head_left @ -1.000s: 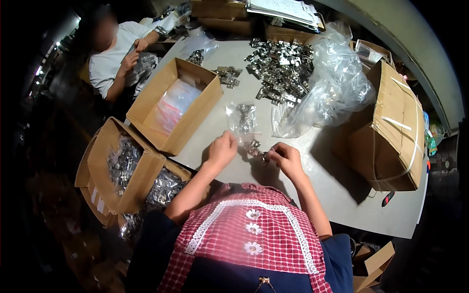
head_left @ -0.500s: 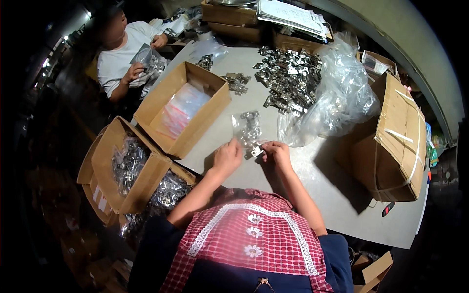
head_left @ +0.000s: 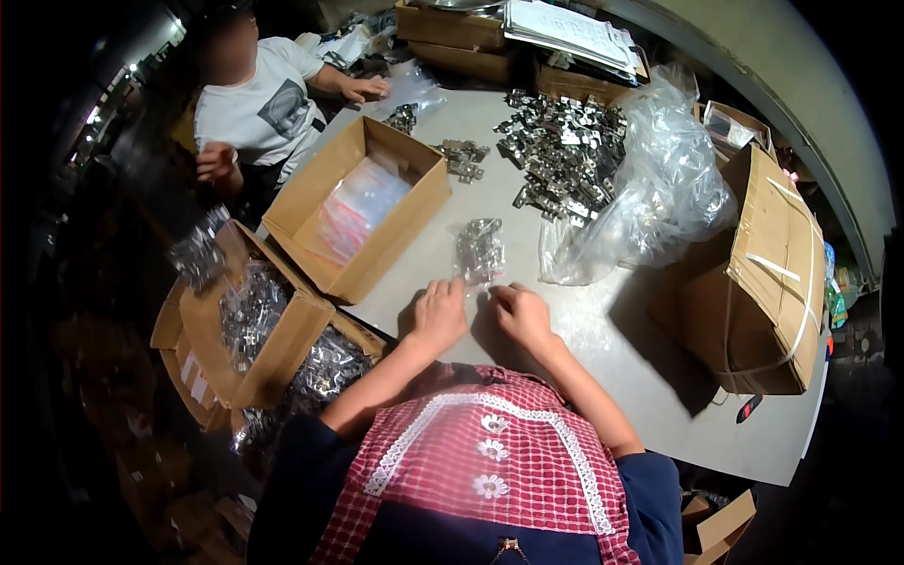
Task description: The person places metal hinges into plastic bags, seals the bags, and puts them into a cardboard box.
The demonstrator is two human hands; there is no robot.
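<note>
A clear plastic zip bag (head_left: 481, 247) with several shiny metal hinge-like parts inside lies on the grey table in front of me. My left hand (head_left: 440, 313) is closed on the near left corner of the bag's mouth. On the other side, my right hand (head_left: 524, 314) has its fingers curled in a pinch at the near right corner. The bag's near edge is partly hidden by my fingertips. Beyond it is a large heap of loose metal parts (head_left: 563, 151), with a smaller cluster (head_left: 463, 160) to its left.
An open carton (head_left: 400, 226) of flat bags stands left of my hands. Another carton (head_left: 273, 363) holds filled bags; a filled bag (head_left: 200, 254) is in the air by its rim. A co-worker (head_left: 268, 108) is far left. Crumpled plastic (head_left: 659, 179) and a strapped carton (head_left: 767, 273) are right.
The metal part in my right hand has gone into the bag, and both hands now pinch its mouth. The co-worker's filled bag has left their hand and moved toward the left carton.
</note>
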